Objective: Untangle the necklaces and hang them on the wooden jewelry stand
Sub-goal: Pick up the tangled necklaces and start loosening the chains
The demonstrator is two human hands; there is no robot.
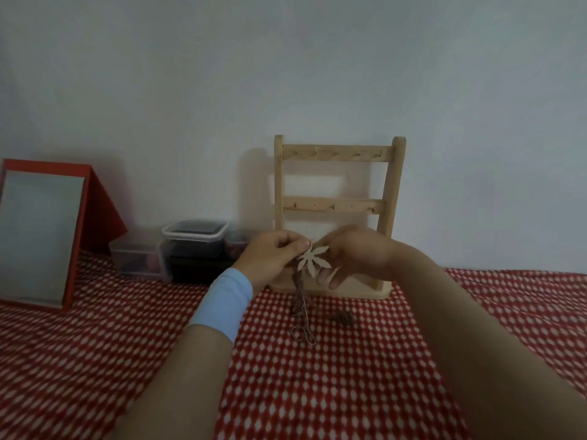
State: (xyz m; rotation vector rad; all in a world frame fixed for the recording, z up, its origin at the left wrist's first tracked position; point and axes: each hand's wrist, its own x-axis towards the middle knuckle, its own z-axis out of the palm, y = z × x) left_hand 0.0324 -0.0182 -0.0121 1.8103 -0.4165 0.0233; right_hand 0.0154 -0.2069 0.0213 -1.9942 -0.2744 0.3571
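Now left hand [273, 257] and right hand [354, 257] pinch the leaf pendant [313, 259]; chain [300, 301] hangs below.

Lt-blue wristband [222, 304], L wrist.

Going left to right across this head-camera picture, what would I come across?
Red-framed standing mirror, clear plastic tubs, left hand, pale leaf-shaped pendant, right hand. The wooden jewelry stand overlaps the hands, so it is omitted.
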